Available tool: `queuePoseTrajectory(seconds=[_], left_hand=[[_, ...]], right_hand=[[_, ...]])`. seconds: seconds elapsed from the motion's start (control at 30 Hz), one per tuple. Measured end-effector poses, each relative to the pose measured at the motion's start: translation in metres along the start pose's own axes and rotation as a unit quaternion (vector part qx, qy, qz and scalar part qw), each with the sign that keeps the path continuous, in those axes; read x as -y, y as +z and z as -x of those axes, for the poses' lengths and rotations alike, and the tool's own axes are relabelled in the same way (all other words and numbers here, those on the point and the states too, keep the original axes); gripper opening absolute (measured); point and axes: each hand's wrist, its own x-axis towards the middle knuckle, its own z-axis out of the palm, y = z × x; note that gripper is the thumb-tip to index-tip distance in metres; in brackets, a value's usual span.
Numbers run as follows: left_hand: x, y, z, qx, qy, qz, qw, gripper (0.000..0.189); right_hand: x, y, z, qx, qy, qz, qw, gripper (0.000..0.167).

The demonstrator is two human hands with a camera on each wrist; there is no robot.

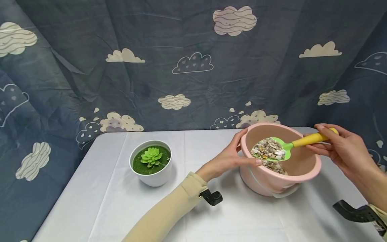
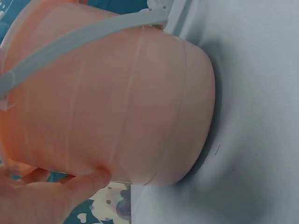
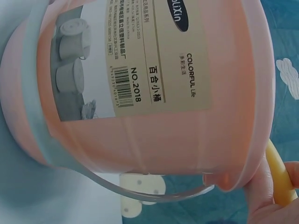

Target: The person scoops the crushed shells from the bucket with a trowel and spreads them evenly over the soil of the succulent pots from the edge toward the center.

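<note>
A pink bucket (image 1: 281,176) stands on the right of the table, tilted slightly, with small pebbles or shell bits (image 1: 273,166) lying inside it. My left hand (image 1: 231,158) holds the bucket's left rim, thumb over the near edge. The right hand (image 1: 347,144) grips the yellow handle of a toy shovel (image 1: 314,138) above the bucket's right rim. The shovel's green scoop is over the bucket's opening, heaped with pebbles and shell bits (image 1: 269,149). In the right wrist view, fingers (image 3: 261,186) touch the bucket's rim beside the yellow handle.
A white pot (image 1: 154,178) with a green succulent (image 1: 151,157) stands left of the bucket on the white-covered table (image 1: 121,215). A dark cloud-patterned cloth (image 1: 181,33) hangs behind. The bucket's pale carry handle (image 1: 287,194) hangs down its near side.
</note>
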Motion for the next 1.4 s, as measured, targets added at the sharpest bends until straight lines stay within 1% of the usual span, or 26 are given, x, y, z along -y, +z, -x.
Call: queuePoseTrajectory(seconds=[0.13, 0.27, 0.37, 0.5, 0.63, 0.73, 0.9, 0.97, 1.13, 1.2, 1.27, 1.4], left_hand=[[0.0, -0.002, 0.004, -0.004, 0.004, -0.017, 0.9998, 0.097], [0.0, -0.007, 0.009, -0.012, 0.001, -0.015, 0.9998, 0.094], [0.0, -0.012, 0.015, -0.016, -0.01, -0.021, 0.9996, 0.094], [-0.003, -0.021, 0.025, -0.009, -0.024, -0.043, 0.9988, 0.091], [-0.008, -0.032, 0.034, -0.002, -0.039, -0.077, 0.9963, 0.092], [-0.011, -0.039, 0.04, -0.003, -0.043, -0.1, 0.9941, 0.093], [-0.017, -0.049, 0.048, -0.022, -0.037, -0.129, 0.9908, 0.094], [-0.02, -0.053, 0.051, -0.028, -0.032, -0.138, 0.9895, 0.094], [-0.029, -0.066, 0.062, -0.027, -0.015, -0.154, 0.9876, 0.095], [-0.033, -0.071, 0.066, -0.027, -0.011, -0.167, 0.9855, 0.096], [-0.037, -0.076, 0.071, -0.032, -0.009, -0.189, 0.9815, 0.097], [-0.044, -0.083, 0.081, -0.05, -0.011, -0.243, 0.9687, 0.098]], right_hand=[[0.001, 0.004, 0.001, -0.021, -0.006, 0.005, 0.9997, 0.041], [0.003, 0.007, 0.004, -0.026, -0.013, 0.002, 0.9996, 0.032], [0.005, 0.009, 0.006, -0.023, -0.017, 0.002, 0.9996, 0.026], [0.007, 0.014, 0.008, -0.019, -0.018, -0.009, 0.9996, 0.024], [0.008, 0.019, 0.008, -0.014, -0.017, -0.024, 0.9995, 0.022], [0.009, 0.024, 0.007, -0.011, -0.019, -0.027, 0.9994, 0.023], [0.01, 0.034, 0.006, -0.007, -0.005, -0.029, 0.9995, 0.023], [0.012, 0.037, 0.007, 0.001, 0.005, -0.028, 0.9996, 0.023], [0.015, 0.049, 0.007, 0.021, 0.023, -0.038, 0.9988, 0.023], [0.015, 0.055, 0.007, 0.022, 0.025, -0.04, 0.9986, 0.024], [0.015, 0.061, 0.007, 0.028, 0.025, -0.054, 0.9978, 0.024], [0.014, 0.071, 0.006, 0.045, 0.02, -0.081, 0.9955, 0.022]])
